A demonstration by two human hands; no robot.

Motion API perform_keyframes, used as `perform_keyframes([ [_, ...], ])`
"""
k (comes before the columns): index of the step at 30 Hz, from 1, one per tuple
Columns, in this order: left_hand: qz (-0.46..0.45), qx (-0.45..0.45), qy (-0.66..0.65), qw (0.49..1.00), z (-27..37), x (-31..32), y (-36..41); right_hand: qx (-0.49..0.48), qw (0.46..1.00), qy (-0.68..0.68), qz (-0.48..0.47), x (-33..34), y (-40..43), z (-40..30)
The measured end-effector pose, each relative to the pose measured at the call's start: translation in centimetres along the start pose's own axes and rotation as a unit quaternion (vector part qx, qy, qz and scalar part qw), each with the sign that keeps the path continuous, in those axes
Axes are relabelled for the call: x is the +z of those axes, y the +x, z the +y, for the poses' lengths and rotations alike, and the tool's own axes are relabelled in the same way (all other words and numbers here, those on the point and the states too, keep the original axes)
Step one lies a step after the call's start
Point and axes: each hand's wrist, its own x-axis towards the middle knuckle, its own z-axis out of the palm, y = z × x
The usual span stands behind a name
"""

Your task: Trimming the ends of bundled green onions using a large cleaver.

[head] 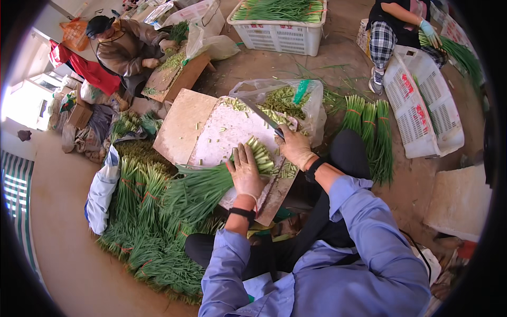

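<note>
My left hand (246,170), in a thin glove, presses a bundle of garlic chives (206,184) against a worn board (214,138). The pale stem ends (264,157) point up and right, and the leaves hang over the board's left edge. In my gloved right hand (294,146) is the handle of a knife (261,113). Its blade slants up and left over the board's far part, apart from the bundle. Short cut stem pieces (237,105) lie scattered on the board. Beyond it, a clear plastic bag (317,115) holds trimmings (283,101).
Many tied chive bundles (154,245) are heaped to my left. Several tied bundles (368,134) lie on the floor at right. A white crate (277,37) full of chives stands ahead; another crate (420,103) is tilted at right. Co-workers (126,51) sit at far left and far right.
</note>
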Motion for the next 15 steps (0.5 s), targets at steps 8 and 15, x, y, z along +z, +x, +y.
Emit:
perform_keyframes([
  [8,-0.114,0.002,-0.013,0.993,-3.2,-1.6,7.3,-0.114,0.982,0.104,0.104,-0.4,-2.4,0.0],
  [15,-0.1,-0.047,-0.075,0.991,-4.5,-0.3,9.8,-0.121,0.978,0.067,0.156,1.0,-5.0,-2.1],
])
